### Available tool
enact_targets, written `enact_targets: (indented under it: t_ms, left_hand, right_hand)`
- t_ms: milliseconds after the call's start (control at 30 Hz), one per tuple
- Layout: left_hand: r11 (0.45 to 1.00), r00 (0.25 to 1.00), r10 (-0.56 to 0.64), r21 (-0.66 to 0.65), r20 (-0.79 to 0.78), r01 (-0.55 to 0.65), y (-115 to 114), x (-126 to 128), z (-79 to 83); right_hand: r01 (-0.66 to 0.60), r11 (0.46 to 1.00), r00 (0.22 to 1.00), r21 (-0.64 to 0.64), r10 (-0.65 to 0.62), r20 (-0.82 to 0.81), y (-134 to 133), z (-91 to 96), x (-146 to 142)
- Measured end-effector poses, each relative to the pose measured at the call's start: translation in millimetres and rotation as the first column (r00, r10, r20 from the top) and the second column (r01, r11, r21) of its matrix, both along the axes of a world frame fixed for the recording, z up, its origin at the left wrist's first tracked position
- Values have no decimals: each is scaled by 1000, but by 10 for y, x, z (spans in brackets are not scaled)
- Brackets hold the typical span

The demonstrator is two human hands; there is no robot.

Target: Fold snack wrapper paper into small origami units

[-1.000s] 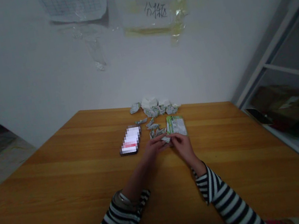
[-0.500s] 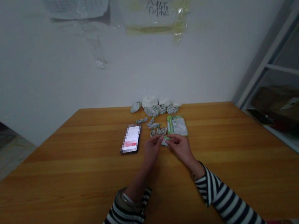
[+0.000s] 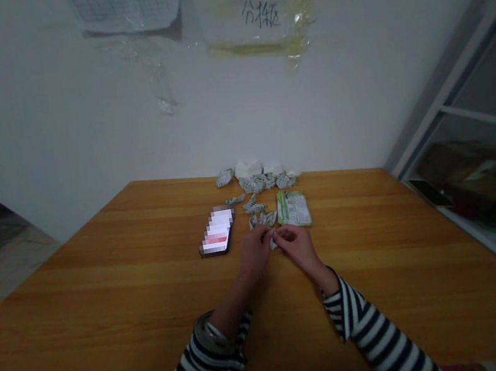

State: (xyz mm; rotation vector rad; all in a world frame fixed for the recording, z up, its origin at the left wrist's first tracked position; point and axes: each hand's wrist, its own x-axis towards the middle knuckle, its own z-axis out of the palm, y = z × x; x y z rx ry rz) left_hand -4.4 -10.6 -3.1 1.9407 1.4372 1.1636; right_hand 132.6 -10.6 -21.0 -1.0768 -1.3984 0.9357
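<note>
Between the fingertips of my left hand [image 3: 256, 251] and my right hand [image 3: 297, 244] is a small piece of printed paper [image 3: 273, 244], mostly covered by the fingers. Both hands pinch it, close together above the wooden table. Just beyond them lie several folded, twisted paper pieces [image 3: 262, 217] with grey and green print. A flat green and white printed packet [image 3: 294, 208] rests behind my right hand. To the left of my left hand, a phone [image 3: 217, 230] lies with its screen lit and blurred.
Crumpled printed papers [image 3: 253, 184] and white tissue-like wads [image 3: 248, 169] sit along the table's back edge, against the wall [image 3: 236, 117]. Taped sheets [image 3: 256, 11] hang on that wall. At right stands a shelf [image 3: 480, 170] holding boxes. The wooden table [image 3: 105, 300] spreads around my arms.
The hands have drawn slightly closer together and a little nearer to me. The paper piece is folded or turned, with its green part no longer showing.
</note>
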Motion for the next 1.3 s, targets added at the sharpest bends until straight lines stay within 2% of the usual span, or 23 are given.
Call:
enact_targets:
  t_ms: [133,267,333,400,533,600,633,700,800,867,967,1133,1300]
  left_hand:
    - [999,1000,25,27,3,-25,-16,5,8]
    - [996,978,75,29,195,-82,15,-1,-23]
    - [996,911,85,-42,404,-74,51,-8,-59]
    - [991,801,95,-131,591,-21,87,-5,-103]
    - [972,605,138,-225,784,69,112,31,-160]
    - [971,553,131,-218,823,95,108,34,-145]
    - [976,571,101,-193,814,103,108,24,-125]
    - [983,672,-11,-116,741,144,113,-16,-64]
    - [960,832,-249,13,496,279,132,-98,30]
    - [936,867,-343,61,362,345,143,-140,60]
    - [939,897,-341,58,283,338,158,-165,39]
    - [952,899,-288,-2,329,306,184,-166,-30]
    - [944,895,-318,17,314,330,200,-190,-37]
  right_hand:
    - [50,998,999,33,-51,12,3,-11,-25]
    - [98,995,993,15,-96,-70,30,-14,-14]
    - [117,993,979,-16,-118,-168,51,-29,-2]
    - [131,990,950,-43,-138,-281,68,-52,1]
    - [132,991,902,-37,-136,-410,68,-82,-11]
    - [118,993,904,-21,-116,-412,59,-76,-8]
    - [116,993,909,-10,-111,-402,56,-67,-1]
    - [111,994,922,11,-99,-373,53,-43,25]
    - [76,996,947,51,-55,-317,54,-3,74]
    - [53,995,957,83,-27,-290,54,19,103]
    - [54,993,960,103,-24,-279,55,42,129]
    - [55,996,955,67,-33,-296,52,58,132]
    - [-71,993,953,97,96,-286,39,112,142]
